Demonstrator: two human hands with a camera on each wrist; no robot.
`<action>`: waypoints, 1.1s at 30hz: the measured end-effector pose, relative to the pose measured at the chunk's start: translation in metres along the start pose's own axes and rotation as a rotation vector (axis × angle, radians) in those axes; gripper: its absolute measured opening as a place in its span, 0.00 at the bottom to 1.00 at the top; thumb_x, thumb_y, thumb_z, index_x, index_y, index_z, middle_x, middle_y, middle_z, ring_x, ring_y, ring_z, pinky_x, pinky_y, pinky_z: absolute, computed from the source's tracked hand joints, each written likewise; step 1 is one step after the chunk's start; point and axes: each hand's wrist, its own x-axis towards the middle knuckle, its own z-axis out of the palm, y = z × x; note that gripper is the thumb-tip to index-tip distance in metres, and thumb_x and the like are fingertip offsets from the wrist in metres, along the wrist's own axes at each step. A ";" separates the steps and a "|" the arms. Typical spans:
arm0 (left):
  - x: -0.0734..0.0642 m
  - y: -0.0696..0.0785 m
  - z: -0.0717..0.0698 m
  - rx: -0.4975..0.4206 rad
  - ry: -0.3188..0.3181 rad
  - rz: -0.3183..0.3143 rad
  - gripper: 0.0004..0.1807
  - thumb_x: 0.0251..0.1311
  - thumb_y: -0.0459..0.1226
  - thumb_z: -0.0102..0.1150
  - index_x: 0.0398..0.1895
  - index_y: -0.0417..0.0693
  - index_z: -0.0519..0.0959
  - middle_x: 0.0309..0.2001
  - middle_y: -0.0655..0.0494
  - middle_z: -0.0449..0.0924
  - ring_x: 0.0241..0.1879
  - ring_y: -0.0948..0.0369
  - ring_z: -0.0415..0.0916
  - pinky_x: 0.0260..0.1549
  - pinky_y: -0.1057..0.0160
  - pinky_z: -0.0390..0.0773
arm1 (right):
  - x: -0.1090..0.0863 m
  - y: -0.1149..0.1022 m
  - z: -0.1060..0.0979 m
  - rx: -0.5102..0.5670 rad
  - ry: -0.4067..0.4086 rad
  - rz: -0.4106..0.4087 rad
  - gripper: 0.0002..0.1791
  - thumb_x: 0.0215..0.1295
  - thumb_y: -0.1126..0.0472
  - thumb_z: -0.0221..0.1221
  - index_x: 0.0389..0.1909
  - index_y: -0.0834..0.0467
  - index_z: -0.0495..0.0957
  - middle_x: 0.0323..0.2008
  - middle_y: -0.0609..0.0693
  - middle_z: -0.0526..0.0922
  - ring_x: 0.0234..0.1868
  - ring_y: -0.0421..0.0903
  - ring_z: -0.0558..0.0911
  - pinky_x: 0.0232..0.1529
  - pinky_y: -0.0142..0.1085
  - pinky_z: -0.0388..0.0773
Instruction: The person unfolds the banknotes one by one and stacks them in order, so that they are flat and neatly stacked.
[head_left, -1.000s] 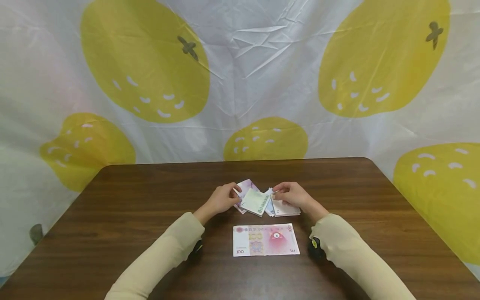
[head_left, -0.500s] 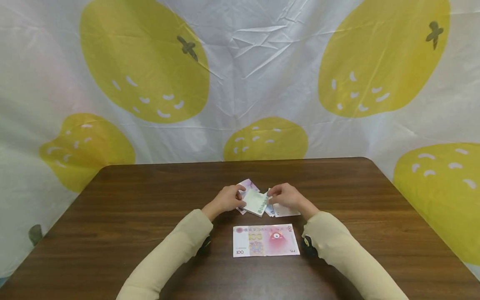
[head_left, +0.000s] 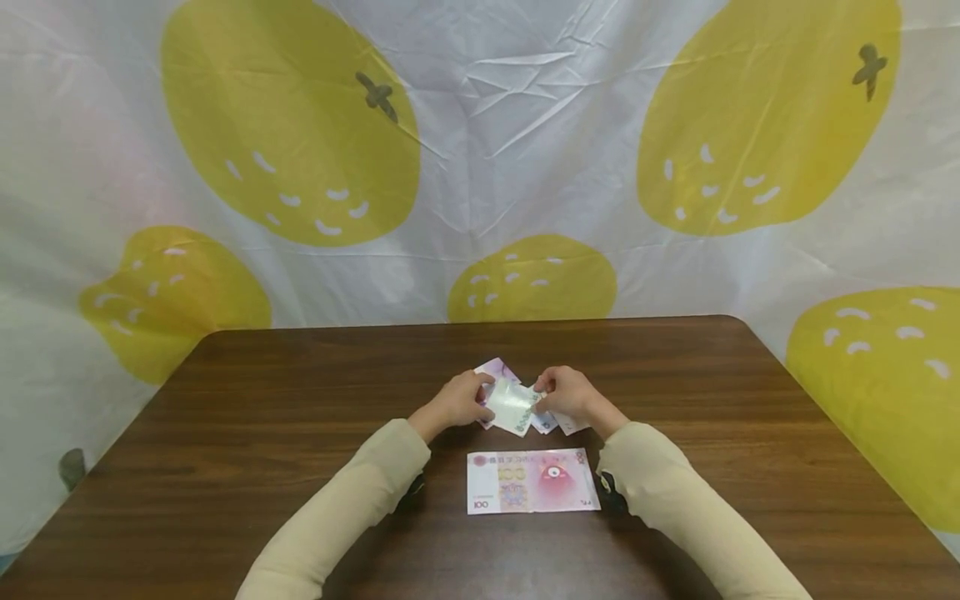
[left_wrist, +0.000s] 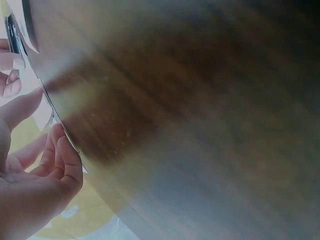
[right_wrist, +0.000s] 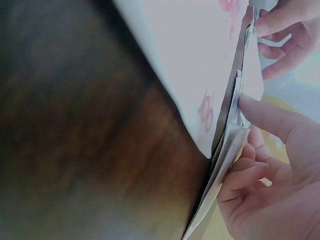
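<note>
A loose pile of play banknotes lies near the table's middle, a pale green banknote (head_left: 513,408) on top. My left hand (head_left: 456,401) holds the green note's left edge, thumb at the near side and fingers at the far side. At its right edge, my right hand (head_left: 570,393) pinches with thumb and index finger. Under the green note, a purple banknote (head_left: 495,368) sticks out at the back left, and a blue banknote (head_left: 543,422) and a pale banknote (head_left: 570,423) at the right. The right wrist view shows the right thumb (right_wrist: 270,114) against the stacked note edges.
A pink 100 banknote (head_left: 532,481) lies flat between the forearms, nearer than the pile. The brown wooden table (head_left: 300,375) ends at a white curtain (head_left: 465,200) with yellow fruit prints. A small dark object (head_left: 72,469) shows beyond the left table edge.
Both hands have moved inward, the left to the right and the right to the left, onto the green banknote. The green note has shifted slightly and now catches glare; the notes at the right have shifted too.
</note>
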 end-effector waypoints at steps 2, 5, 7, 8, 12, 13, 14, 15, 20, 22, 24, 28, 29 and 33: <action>-0.001 0.001 0.000 0.000 0.002 0.006 0.33 0.36 0.40 0.70 0.50 0.39 0.71 0.24 0.58 0.70 0.27 0.60 0.67 0.29 0.63 0.68 | 0.000 0.001 0.000 0.021 0.009 -0.002 0.10 0.41 0.68 0.64 0.27 0.63 0.75 0.23 0.49 0.71 0.27 0.44 0.69 0.29 0.33 0.65; -0.010 0.018 -0.011 -0.012 -0.006 -0.028 0.30 0.36 0.35 0.69 0.48 0.37 0.72 0.25 0.55 0.71 0.28 0.58 0.68 0.31 0.62 0.68 | 0.000 0.002 0.000 0.061 0.019 -0.012 0.07 0.43 0.69 0.62 0.26 0.63 0.75 0.22 0.49 0.71 0.26 0.44 0.69 0.28 0.33 0.66; -0.016 0.028 -0.016 -0.016 0.009 -0.020 0.24 0.38 0.33 0.67 0.43 0.36 0.73 0.25 0.54 0.72 0.28 0.59 0.68 0.30 0.62 0.68 | 0.000 0.003 0.000 0.098 0.020 -0.017 0.06 0.45 0.69 0.61 0.26 0.63 0.76 0.22 0.49 0.71 0.25 0.44 0.70 0.27 0.33 0.66; -0.018 0.031 -0.018 -0.019 0.018 -0.023 0.21 0.39 0.32 0.66 0.40 0.37 0.73 0.25 0.53 0.72 0.28 0.59 0.68 0.30 0.63 0.68 | 0.000 0.003 0.000 0.116 0.020 -0.017 0.05 0.46 0.68 0.61 0.26 0.63 0.76 0.22 0.49 0.71 0.24 0.43 0.69 0.26 0.32 0.66; -0.023 0.037 -0.021 -0.017 0.079 -0.019 0.09 0.45 0.32 0.62 0.30 0.40 0.73 0.24 0.55 0.72 0.26 0.62 0.67 0.28 0.66 0.67 | -0.001 0.003 -0.001 0.177 0.015 -0.024 0.05 0.47 0.67 0.61 0.26 0.63 0.75 0.22 0.49 0.72 0.25 0.43 0.70 0.27 0.33 0.66; -0.023 0.038 -0.022 -0.025 0.098 -0.020 0.07 0.45 0.32 0.61 0.28 0.41 0.73 0.23 0.56 0.72 0.25 0.62 0.67 0.27 0.66 0.67 | -0.001 0.004 -0.001 0.188 0.011 -0.030 0.05 0.48 0.67 0.61 0.27 0.63 0.75 0.23 0.49 0.72 0.25 0.43 0.70 0.27 0.33 0.66; -0.024 0.037 -0.022 -0.035 0.120 -0.016 0.06 0.46 0.32 0.61 0.26 0.41 0.73 0.22 0.57 0.72 0.24 0.63 0.67 0.26 0.67 0.67 | -0.002 0.004 -0.001 0.207 0.008 -0.026 0.05 0.48 0.67 0.61 0.27 0.63 0.75 0.23 0.50 0.72 0.25 0.44 0.70 0.27 0.33 0.66; -0.024 0.036 -0.022 -0.049 0.140 -0.011 0.05 0.46 0.32 0.60 0.25 0.41 0.73 0.21 0.57 0.71 0.24 0.63 0.67 0.25 0.67 0.67 | -0.002 0.004 -0.001 0.218 0.003 -0.024 0.05 0.48 0.67 0.61 0.27 0.63 0.75 0.24 0.50 0.72 0.26 0.44 0.70 0.27 0.33 0.66; -0.024 0.033 -0.021 -0.152 0.185 -0.032 0.04 0.47 0.32 0.60 0.23 0.41 0.74 0.20 0.57 0.72 0.23 0.64 0.68 0.24 0.68 0.68 | -0.001 0.007 0.001 0.272 -0.008 0.001 0.07 0.50 0.66 0.61 0.30 0.63 0.76 0.25 0.51 0.74 0.26 0.45 0.71 0.26 0.34 0.68; -0.024 0.032 -0.021 -0.190 0.183 -0.050 0.04 0.48 0.32 0.60 0.24 0.40 0.75 0.21 0.57 0.72 0.24 0.64 0.68 0.24 0.68 0.68 | 0.000 0.008 0.002 0.300 -0.004 0.006 0.08 0.51 0.65 0.60 0.33 0.63 0.76 0.26 0.51 0.74 0.26 0.44 0.71 0.25 0.33 0.68; -0.024 0.031 -0.022 -0.229 0.182 -0.073 0.05 0.49 0.32 0.60 0.25 0.40 0.75 0.22 0.57 0.72 0.24 0.64 0.68 0.24 0.68 0.68 | 0.001 0.010 0.003 0.337 -0.002 0.010 0.10 0.52 0.65 0.60 0.36 0.65 0.75 0.27 0.52 0.75 0.24 0.44 0.71 0.24 0.33 0.68; -0.024 0.033 -0.023 -0.321 0.192 -0.130 0.05 0.49 0.32 0.60 0.28 0.39 0.75 0.22 0.57 0.72 0.24 0.64 0.68 0.23 0.69 0.68 | 0.003 0.011 0.002 0.405 -0.006 0.026 0.11 0.54 0.65 0.59 0.37 0.66 0.75 0.26 0.52 0.76 0.21 0.42 0.70 0.21 0.32 0.67; -0.024 0.034 -0.023 -0.350 0.198 -0.143 0.05 0.49 0.31 0.60 0.28 0.38 0.75 0.22 0.56 0.72 0.24 0.64 0.68 0.23 0.69 0.68 | 0.002 0.011 0.002 0.413 -0.005 0.031 0.12 0.54 0.64 0.59 0.37 0.66 0.75 0.25 0.51 0.76 0.21 0.42 0.71 0.21 0.32 0.67; -0.026 0.035 -0.023 -0.458 0.218 -0.175 0.06 0.50 0.31 0.59 0.30 0.36 0.75 0.24 0.54 0.74 0.25 0.63 0.69 0.22 0.70 0.68 | 0.001 0.008 -0.001 0.447 0.003 0.056 0.12 0.54 0.61 0.60 0.35 0.66 0.75 0.23 0.52 0.76 0.19 0.42 0.71 0.19 0.31 0.67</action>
